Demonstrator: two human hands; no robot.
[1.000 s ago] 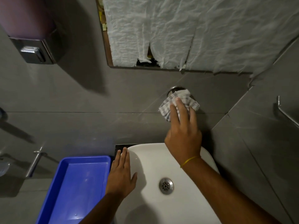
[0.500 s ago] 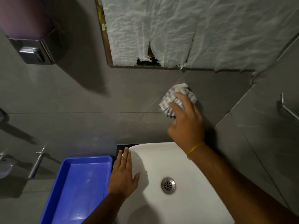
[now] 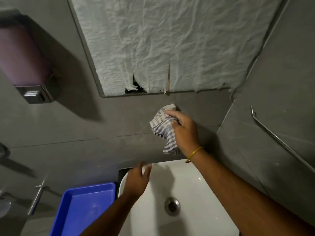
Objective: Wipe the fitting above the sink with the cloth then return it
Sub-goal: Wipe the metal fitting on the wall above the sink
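Note:
My right hand [image 3: 183,129] presses a white-and-blue checked cloth [image 3: 162,126] against the grey wall above the white sink [image 3: 187,193]. The cloth and hand cover the metal fitting almost fully; only a small shiny tip [image 3: 175,152] peeks out below the cloth's hanging corner. My left hand [image 3: 136,180] hovers at the sink's back left rim, blurred, fingers apart, holding nothing.
A blue plastic tray [image 3: 81,210] sits left of the sink. A soap dispenser [image 3: 25,65] hangs on the wall at upper left. The mirror [image 3: 170,40] above is covered with crumpled white paper. A metal rail [image 3: 279,142] runs along the right wall. The drain [image 3: 172,206] lies mid-basin.
My right hand has turned, and the cloth now hangs lower over the fitting. My left hand has lifted off the sink rim and moved up. The camera has tilted.

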